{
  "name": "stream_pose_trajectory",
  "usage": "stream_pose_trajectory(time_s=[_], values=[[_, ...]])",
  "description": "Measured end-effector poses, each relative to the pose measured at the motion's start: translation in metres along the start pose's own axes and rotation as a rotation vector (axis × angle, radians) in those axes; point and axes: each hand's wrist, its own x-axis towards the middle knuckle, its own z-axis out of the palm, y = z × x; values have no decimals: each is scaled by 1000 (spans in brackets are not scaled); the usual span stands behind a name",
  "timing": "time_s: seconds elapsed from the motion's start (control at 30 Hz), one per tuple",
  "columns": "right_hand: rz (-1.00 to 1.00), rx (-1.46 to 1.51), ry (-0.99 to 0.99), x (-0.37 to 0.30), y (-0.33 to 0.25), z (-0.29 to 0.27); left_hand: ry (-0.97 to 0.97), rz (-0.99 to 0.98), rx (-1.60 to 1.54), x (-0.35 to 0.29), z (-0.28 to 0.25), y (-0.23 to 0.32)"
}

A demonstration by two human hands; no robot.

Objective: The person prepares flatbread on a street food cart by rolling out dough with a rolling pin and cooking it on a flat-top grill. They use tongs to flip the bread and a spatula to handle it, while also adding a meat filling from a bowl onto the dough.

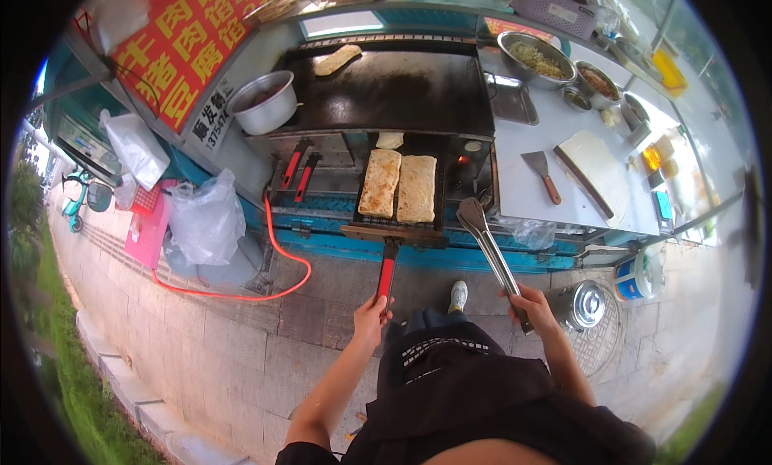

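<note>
My left hand [372, 320] is closed around the red-and-black handle [387, 274] of a grill drawer [399, 235], which is pulled out from under the griddle. Side by side in the drawer lie two browned, rectangular flatbreads [379, 184], and a smaller piece of dough [390, 140] shows behind them, partly under the griddle edge. A pair of metal tongs [497, 256] is gripped by my right hand [532, 307]. The tongs' head points up and forward, to the right of the drawer and apart from the breads.
One pale flatbread [338, 60] lies on the dark griddle [394, 95], beside a metal pot [264, 103]. A scraper [542, 176], dough under a long stick [584, 180] and filling bowls [537, 59] occupy the right counter. An orange hose [281, 252] loops down left; a lidded metal bucket [581, 304] stands right.
</note>
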Motion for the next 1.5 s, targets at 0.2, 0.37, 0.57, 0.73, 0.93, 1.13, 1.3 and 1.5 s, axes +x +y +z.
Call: stream_pose_trajectory(time_s=[0.2,0.37,0.57,0.73,0.93,1.13,1.3,1.5], values=[[-15,-66,-6,27,18,15,-28,6,-69,-59,-38,-34],[58,-138,-52,50,19,20,-35,23,26,-76,-52,-44],[33,-199,-142,70,14,37,-12,51,25,-74,-51,-51],[27,-197,-40,76,10,33,7,34,37,-76,-47,-46],[57,-201,86,83,10,-2,65,6,70,-75,-44,-46],[80,-210,21,80,7,-16,65,11,66,-73,-47,-48],[106,-471,-32,68,2,-5,69,25,75,-74,-46,-51],[-1,-648,74,66,10,18,88,16,65,-74,-44,-50]])
